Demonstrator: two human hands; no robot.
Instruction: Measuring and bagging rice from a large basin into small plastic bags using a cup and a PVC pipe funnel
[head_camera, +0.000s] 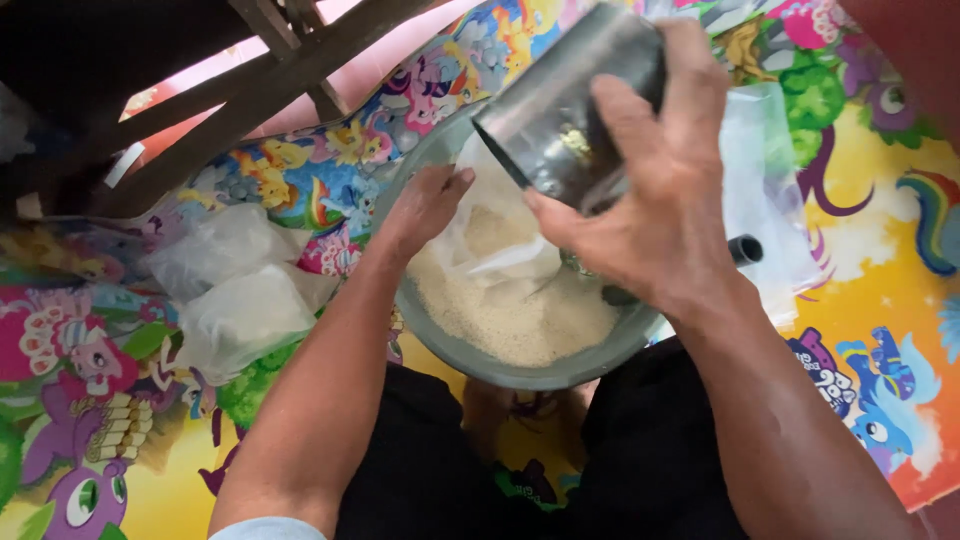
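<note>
Tilting metal can (560, 120) over open clear plastic bag (490, 245), right hand (650, 220) wrapped tight round can's side. Left hand (425, 205) pinches bag's far-left rim, fingers closed on plastic. Bag sits in grey basin (480, 365) of white rice (520, 320), between person's knees. Filled bags (240, 290) lie left on cartoon-print mat (880, 300).

Two filled clear plastic bags (240, 295) are lying on the colourful cartoon-printed mat (880, 300), well off to the left of the left hand. Dark wooden furniture legs (250, 90) are standing beyond that hand, and a small black tube (746, 249) is lying just right of the right hand.
</note>
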